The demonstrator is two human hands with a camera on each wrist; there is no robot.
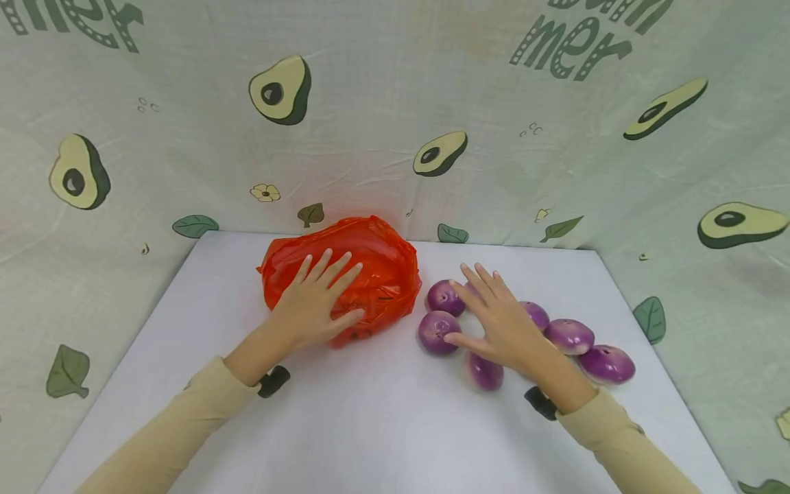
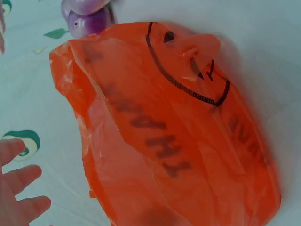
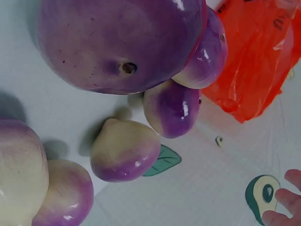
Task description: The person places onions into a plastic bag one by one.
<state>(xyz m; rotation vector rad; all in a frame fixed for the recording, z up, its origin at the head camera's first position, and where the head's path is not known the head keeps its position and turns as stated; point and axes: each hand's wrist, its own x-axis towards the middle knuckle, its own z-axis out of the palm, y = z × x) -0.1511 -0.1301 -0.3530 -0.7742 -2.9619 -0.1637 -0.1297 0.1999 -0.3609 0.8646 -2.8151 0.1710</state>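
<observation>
A translucent red-orange plastic bag point(image 1: 385, 267) lies on the table, its mouth gaping. Over its left part is my left hand point(image 1: 315, 302), fingers straight and spread, holding nothing. Dark printing shows on the bag point(image 2: 178, 122) in the left wrist view. My right hand point(image 1: 503, 322) is spread above a loose group of glossy purple-and-white turnips and holds none of them. To its left are two turnips point(image 1: 446, 298), one behind the other, and a turnip point(image 1: 484, 372) shows below the palm. More turnips point(image 1: 570, 336) lie to its right; the hand partly hides others.
The white table point(image 1: 370, 418) meets a pale cloth point(image 1: 364, 151) printed with avocados and leaves, which stands behind it and along both sides. One turnip point(image 1: 607, 363) lies near the right edge. Dark wrist straps show at both cuffs.
</observation>
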